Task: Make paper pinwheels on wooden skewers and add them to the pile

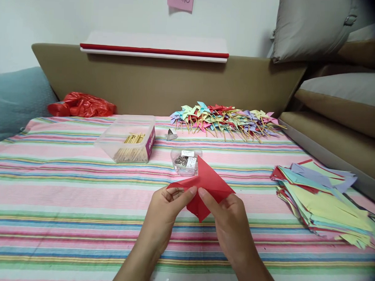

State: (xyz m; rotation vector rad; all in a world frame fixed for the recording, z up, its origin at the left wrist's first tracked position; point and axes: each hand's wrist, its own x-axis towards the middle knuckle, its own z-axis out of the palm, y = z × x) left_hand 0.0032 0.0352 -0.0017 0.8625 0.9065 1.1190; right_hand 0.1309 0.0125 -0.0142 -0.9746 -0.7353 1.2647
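Observation:
A piece of red paper [215, 183] with cut, pointed flaps is held up between both hands, above the striped cloth. My left hand [168, 203] is closed on its left side, the thumb pressing near the paper's middle and the fingers curled behind. On the other side my right hand [229, 213] grips the paper the same way, its thumb tip close to the left thumb. One point of the paper stands up and another hangs down below the thumbs. Just behind it sits a clear tub [177, 162] of small metal pins, partly hidden by the paper.
A clear plastic box [126, 132] of thin wooden sticks stands at the left, near a small metal piece [171, 134]. Finished paper pinwheels [225, 119] are heaped at the back. Coloured paper sheets [330, 198] are stacked at the right. A red plastic bag [84, 105] lies back left.

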